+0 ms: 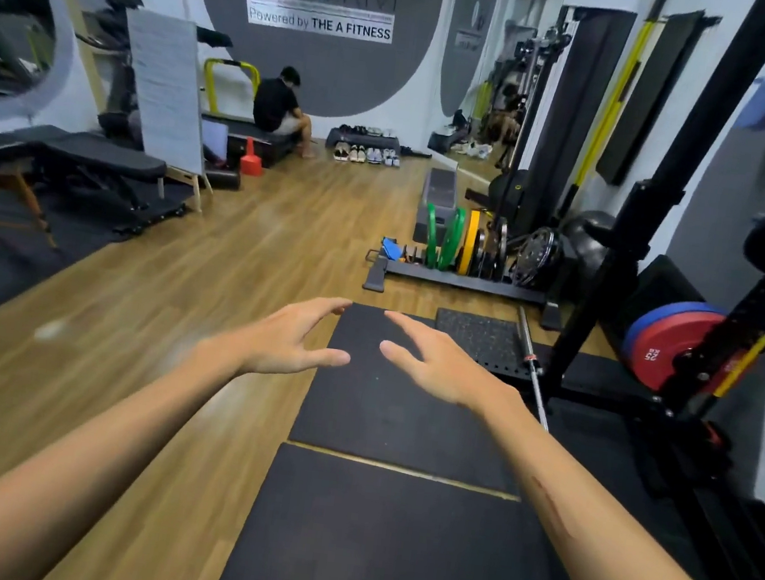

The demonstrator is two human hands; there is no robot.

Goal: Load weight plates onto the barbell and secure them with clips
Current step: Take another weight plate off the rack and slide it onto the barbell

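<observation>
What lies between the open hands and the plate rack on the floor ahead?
In the head view, black rubber mat, then a strip of wooden floor. No object lies between the hands and the plate rack.

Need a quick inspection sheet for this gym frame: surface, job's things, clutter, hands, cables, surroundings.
Surface: wood floor with black rubber mats laid end to end.
Job's things: barbell lies on the floor by the rack upright; green plates and a yellow plate stand in the floor plate rack; red 25 plate sits at the rack. Clips: cannot tell.
Clutter: red cone, shoes by the wall.
Hands: left hand and right hand open, empty, held over the mat.
Cables: nothing seen.
Surroundings: seated person, whiteboard, benches, mirror.
</observation>
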